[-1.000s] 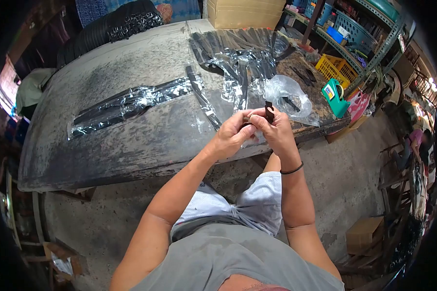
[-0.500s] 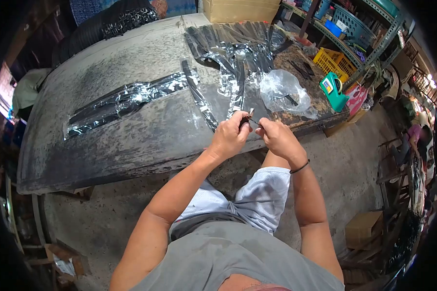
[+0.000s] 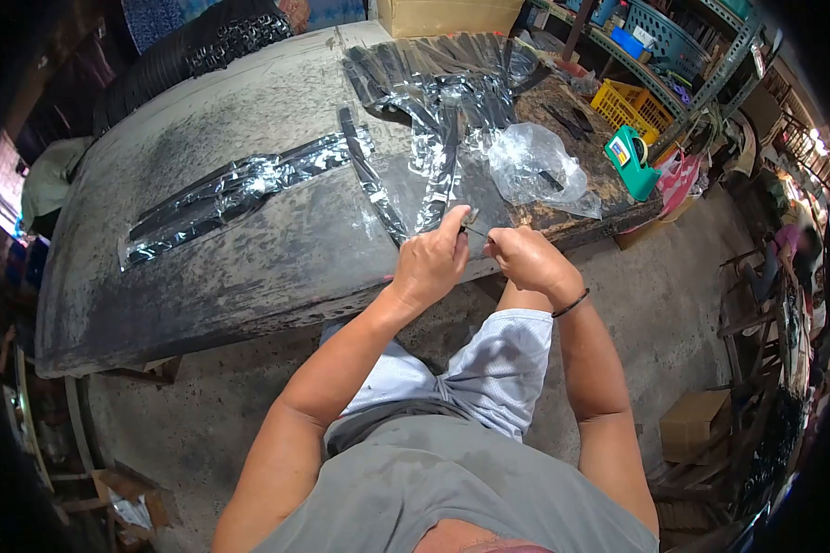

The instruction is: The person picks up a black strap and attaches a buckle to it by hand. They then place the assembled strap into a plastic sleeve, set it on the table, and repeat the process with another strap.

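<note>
At the table's near edge, my left hand [image 3: 431, 263] is closed round a small dark item with a shiny metal end [image 3: 471, 217]. My right hand [image 3: 530, 263] pinches the end of a thin dark strand [image 3: 477, 231] that runs across to the left hand. Just beyond the hands lie plastic-wrapped black strips [image 3: 438, 180], and another narrow wrapped strip [image 3: 371, 180] slants beside them. A clear plastic bag [image 3: 537, 164] lies to the right. Further left is a long wrapped bundle of black strips [image 3: 240, 189].
The worn table [image 3: 221, 286] spans the front. A green tape dispenser [image 3: 632, 164] stands at its right end, near a yellow crate [image 3: 629, 109] and a metal shelf [image 3: 701, 92]. A cardboard box [image 3: 447, 18] is at the back. A person [image 3: 786, 249] is at far right.
My hands have moved slightly apart, and more of the thin strand shows between them. The view has shifted a little.
</note>
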`<state>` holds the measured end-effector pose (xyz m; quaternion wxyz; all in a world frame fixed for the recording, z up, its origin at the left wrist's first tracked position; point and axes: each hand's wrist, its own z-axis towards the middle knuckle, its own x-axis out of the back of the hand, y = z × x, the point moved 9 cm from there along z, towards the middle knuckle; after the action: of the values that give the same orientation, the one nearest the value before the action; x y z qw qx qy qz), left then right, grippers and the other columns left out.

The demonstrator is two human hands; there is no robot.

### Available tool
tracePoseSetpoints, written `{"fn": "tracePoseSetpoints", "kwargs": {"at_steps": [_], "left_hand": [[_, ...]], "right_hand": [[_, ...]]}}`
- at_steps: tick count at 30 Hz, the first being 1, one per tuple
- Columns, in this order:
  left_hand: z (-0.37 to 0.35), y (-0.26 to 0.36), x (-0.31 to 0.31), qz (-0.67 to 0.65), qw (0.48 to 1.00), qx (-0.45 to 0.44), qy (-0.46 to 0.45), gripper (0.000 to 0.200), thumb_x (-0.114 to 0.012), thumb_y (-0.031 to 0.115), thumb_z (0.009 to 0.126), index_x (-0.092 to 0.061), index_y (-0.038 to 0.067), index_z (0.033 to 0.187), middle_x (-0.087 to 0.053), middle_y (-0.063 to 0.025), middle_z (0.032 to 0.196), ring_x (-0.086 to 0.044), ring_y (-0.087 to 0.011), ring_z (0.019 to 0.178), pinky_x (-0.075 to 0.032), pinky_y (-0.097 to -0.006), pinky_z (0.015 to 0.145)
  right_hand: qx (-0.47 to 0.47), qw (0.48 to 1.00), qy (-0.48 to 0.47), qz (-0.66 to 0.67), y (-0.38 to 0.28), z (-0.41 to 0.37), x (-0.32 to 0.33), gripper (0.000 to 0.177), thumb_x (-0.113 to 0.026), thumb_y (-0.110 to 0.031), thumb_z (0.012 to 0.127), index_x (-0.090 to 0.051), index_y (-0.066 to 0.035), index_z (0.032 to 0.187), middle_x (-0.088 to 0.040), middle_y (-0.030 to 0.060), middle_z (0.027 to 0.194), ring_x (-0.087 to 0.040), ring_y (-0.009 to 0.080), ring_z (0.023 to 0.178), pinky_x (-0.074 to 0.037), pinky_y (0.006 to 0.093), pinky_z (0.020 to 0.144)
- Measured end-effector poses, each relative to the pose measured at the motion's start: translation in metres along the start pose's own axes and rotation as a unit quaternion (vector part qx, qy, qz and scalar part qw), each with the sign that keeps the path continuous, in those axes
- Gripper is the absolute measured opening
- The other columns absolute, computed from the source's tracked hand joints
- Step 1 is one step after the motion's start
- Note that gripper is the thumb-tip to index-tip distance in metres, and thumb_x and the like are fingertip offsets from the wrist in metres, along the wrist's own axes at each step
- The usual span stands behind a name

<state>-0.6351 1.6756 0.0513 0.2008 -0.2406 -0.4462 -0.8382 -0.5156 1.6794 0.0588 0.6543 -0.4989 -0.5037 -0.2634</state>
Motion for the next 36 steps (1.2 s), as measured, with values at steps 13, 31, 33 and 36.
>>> {"fn": "tracePoseSetpoints", "kwargs": {"at_steps": [13, 31, 33, 36], "left_hand": [[-0.007, -0.027, -0.009, -0.161, 0.983, 0.087, -0.018, 0.021, -0.052, 0.006, 0.089, -0.056, 0.001, 0.110, -0.064, -0.0094, 0.071, -0.057, -0.0105, 0.056, -0.047, -0.0281, 0.054], [-0.032, 0.015, -0.007, -0.282, 0.939, -0.120, -0.158, 0.026, -0.060, 0.021, 0.090, -0.065, -0.003, 0.098, -0.067, -0.0094, 0.080, -0.063, -0.0133, 0.066, -0.049, -0.0251, 0.062], [-0.037, 0.015, -0.008, -0.265, 0.943, -0.133, -0.152, 0.020, -0.058, 0.015, 0.090, -0.066, -0.002, 0.096, -0.067, -0.0085, 0.079, -0.062, -0.0121, 0.065, -0.048, -0.0250, 0.060], [-0.035, 0.001, -0.006, -0.405, 0.909, -0.022, -0.094, 0.024, -0.056, 0.009, 0.091, -0.055, 0.001, 0.114, -0.065, -0.0070, 0.084, -0.060, -0.0104, 0.072, -0.048, -0.0236, 0.066]], "right_hand": [[0.086, 0.976, 0.175, 0.099, -0.027, -0.030, 0.043, 0.013, -0.061, -0.011, 0.084, -0.053, -0.004, 0.091, -0.061, 0.0165, 0.082, -0.060, 0.0369, 0.077, -0.047, 0.0441, 0.063], [-0.067, 0.710, 0.051, 0.699, 0.005, -0.002, -0.079, 0.044, -0.054, -0.048, 0.092, -0.058, -0.005, 0.085, -0.054, -0.0008, 0.067, -0.051, 0.0050, 0.051, -0.040, 0.0177, 0.043], [-0.061, 0.717, 0.114, 0.685, 0.005, -0.004, -0.061, 0.038, -0.057, -0.042, 0.092, -0.058, -0.005, 0.083, -0.053, -0.0020, 0.065, -0.050, 0.0042, 0.051, -0.039, 0.0179, 0.044], [-0.023, 0.738, 0.197, 0.645, -0.001, -0.009, -0.039, 0.029, -0.060, -0.031, 0.093, -0.059, -0.006, 0.080, -0.052, -0.0038, 0.062, -0.048, 0.0027, 0.051, -0.037, 0.0182, 0.044]]}}
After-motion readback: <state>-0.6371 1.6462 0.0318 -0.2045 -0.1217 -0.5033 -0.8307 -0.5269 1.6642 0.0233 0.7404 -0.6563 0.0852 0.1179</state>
